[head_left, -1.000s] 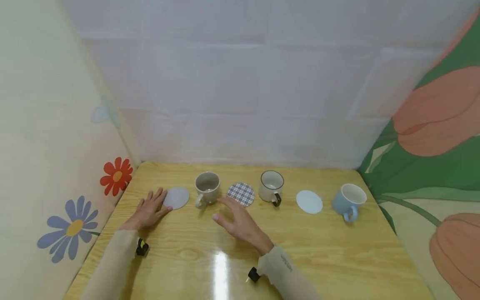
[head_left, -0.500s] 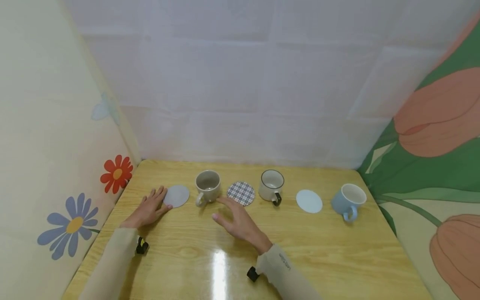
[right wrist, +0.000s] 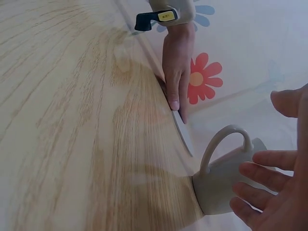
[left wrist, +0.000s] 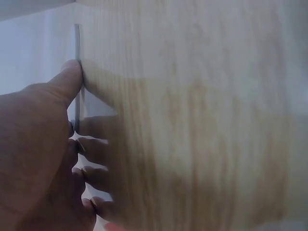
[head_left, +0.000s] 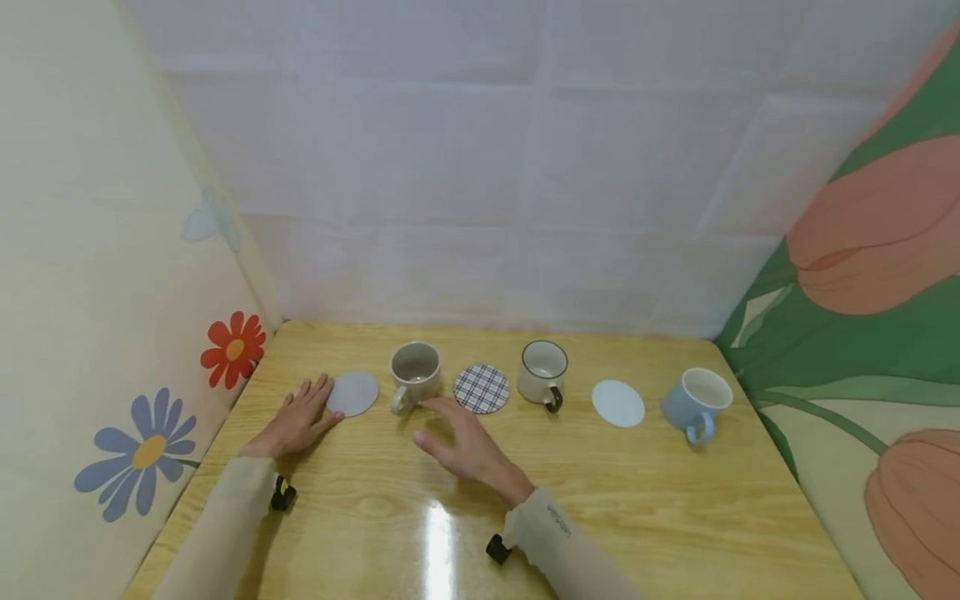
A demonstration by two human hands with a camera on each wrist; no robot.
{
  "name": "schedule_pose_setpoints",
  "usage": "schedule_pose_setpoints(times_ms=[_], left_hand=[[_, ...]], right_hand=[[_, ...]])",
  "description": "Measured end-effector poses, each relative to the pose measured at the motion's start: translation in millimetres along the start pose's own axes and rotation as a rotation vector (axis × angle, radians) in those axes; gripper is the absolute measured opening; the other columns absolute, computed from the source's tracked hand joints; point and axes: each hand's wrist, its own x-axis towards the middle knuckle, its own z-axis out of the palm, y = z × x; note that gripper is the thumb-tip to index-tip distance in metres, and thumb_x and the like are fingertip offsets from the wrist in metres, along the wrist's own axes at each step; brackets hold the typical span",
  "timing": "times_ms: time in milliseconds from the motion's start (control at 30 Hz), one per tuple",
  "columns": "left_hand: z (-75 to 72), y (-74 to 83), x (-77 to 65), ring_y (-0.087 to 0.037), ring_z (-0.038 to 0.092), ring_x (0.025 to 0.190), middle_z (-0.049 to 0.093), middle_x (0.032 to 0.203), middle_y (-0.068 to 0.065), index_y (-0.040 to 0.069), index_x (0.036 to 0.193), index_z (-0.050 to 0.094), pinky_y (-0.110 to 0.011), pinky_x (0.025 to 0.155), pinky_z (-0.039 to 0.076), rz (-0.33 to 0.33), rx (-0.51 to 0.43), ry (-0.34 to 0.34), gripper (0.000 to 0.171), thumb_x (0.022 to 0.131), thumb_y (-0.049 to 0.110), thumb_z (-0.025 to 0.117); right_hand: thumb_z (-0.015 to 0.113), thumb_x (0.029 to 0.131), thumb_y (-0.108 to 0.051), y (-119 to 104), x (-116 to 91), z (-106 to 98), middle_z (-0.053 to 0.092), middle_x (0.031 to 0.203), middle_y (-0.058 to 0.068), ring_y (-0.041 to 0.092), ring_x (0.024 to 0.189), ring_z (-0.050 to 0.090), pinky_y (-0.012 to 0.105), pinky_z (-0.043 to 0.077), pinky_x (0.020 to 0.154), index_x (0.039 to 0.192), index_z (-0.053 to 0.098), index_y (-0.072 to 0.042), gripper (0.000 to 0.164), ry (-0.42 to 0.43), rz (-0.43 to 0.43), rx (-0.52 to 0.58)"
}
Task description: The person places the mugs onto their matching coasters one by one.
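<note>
At the left of the table, my left hand (head_left: 302, 418) lies with fingers spread. Its thumb and index fingertip touch the left edge of a grey round coaster (head_left: 354, 394); the left wrist view shows the thumb (left wrist: 72, 77) against the coaster's thin rim. Just right of that coaster stands a beige mug (head_left: 415, 375), upright, its handle facing me. My right hand (head_left: 467, 443) hovers in front of this mug, thumb apart from the fingers, holding nothing. In the right wrist view, its extended fingers (right wrist: 262, 180) are beside the mug's wall; whether they touch it I cannot tell.
Rightward along the table (head_left: 360, 517) lie a plaid coaster (head_left: 482, 388), a white mug (head_left: 542, 373) with dark rim and handle, a pale blue coaster (head_left: 618, 403) and a light blue mug (head_left: 693, 404). A white cloth (head_left: 450, 167) hangs behind the table's back edge.
My right hand has shifted slightly left and toward me, by the beige mug. The left hand, coasters and mugs have stayed where they were.
</note>
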Motion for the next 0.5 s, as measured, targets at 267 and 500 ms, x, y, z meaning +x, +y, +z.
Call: schedule_pose_setpoints(times_ms=[267, 500], left_hand=[[0.3, -2.8, 2.7, -0.055, 0.007, 0.147, 0.015, 0.162, -0.03, -0.006, 0.156, 0.022, -0.072, 0.114, 0.004, -0.017, -0.009, -0.033, 0.08, 0.102, 0.043, 0.055], [0.0, -3.2, 2.8, -0.054, 0.005, 0.148, 0.013, 0.163, -0.029, -0.005, 0.156, 0.021, -0.071, 0.115, 0.002, -0.03, -0.027, -0.049, 0.081, 0.102, 0.045, 0.054]], right_hand=[[0.052, 0.098, -0.057, -2.5, 2.0, 2.8, 0.046, 0.153, 0.012, 0.026, 0.141, 0.042, 0.051, 0.037, 0.114, 0.149, 0.045, -0.008, 0.07, 0.008, 0.017, -0.003], [0.056, 0.098, -0.05, -2.0, 5.7, 7.9, 0.05, 0.149, 0.011, 0.026, 0.138, 0.045, 0.047, 0.038, 0.114, 0.146, 0.048, -0.006, 0.065, 0.029, -0.003, -0.007]])
